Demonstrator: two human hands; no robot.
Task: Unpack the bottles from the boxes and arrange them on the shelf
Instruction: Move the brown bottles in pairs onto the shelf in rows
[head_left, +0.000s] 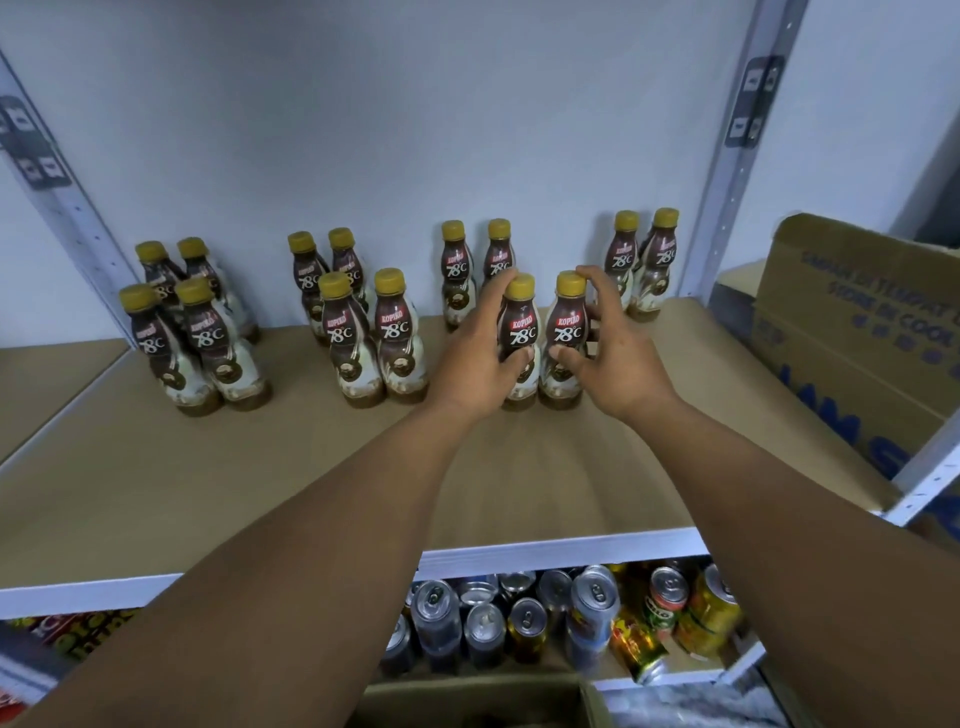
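The left bottle (519, 325) and right bottle (567, 325) stand side by side at centre frame on the shelf (311, 467), just in front of a rear pair (454, 260), so this block of four looks all but set. The left grip (475, 358) is closed round the left bottle, thumb on the label. The right grip (613, 358) clasps the right bottle more loosely, thumb on the front and fingers curved behind it up by the cap. Leftward, the second block (363, 332) and the far-left block (197, 332) each stand four strong. At upper right a lone pair (649, 260) probably awaits a front row. The job seems partway done. Neither the open box (857, 322) at right nor the lower box (467, 699) shows what remains inside.
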